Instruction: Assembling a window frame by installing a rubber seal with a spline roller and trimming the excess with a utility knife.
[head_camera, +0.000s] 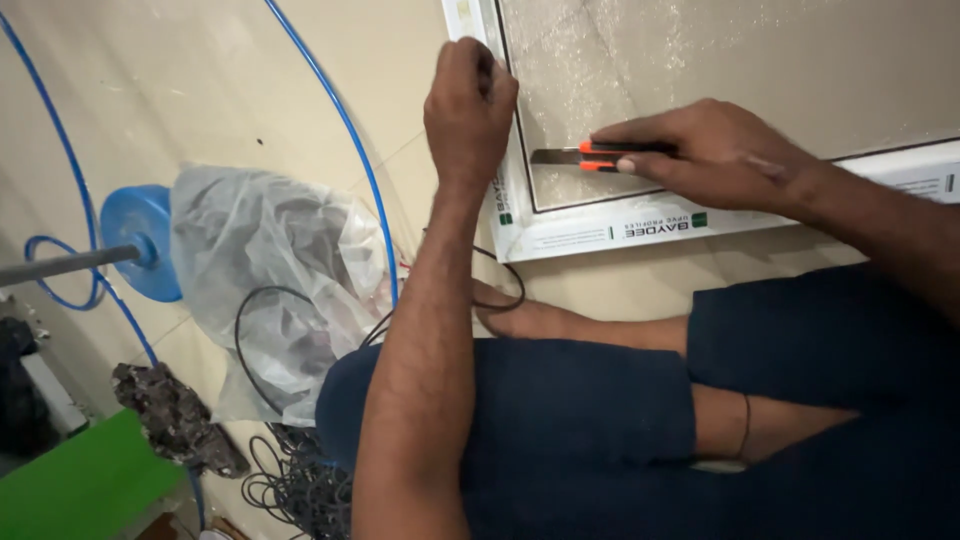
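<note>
Left hand (468, 100) reaches straight out, forearm long down the middle of the view, fingers curled in tight and pinching the black gasket strip (516, 120) at the left rail of the white window frame (600, 228). Right hand (715, 150) comes in from the right, wrist low, fingers wrapped around one orange-and-black utility knife (590, 156), its blade flat on the glass pane (740, 70) near the frame's lower left corner, tip pointing at the gasket. The frame lies on the tiled floor (200, 80), its bottom rail just beyond the knees. Open floor runs left of the frame, crossed by one blue hose (345, 130). Further left sits one plastic bag (265, 270), black cable (290, 485) coiled at its near edge, and one blue disc (135, 240) on a rod.
</note>
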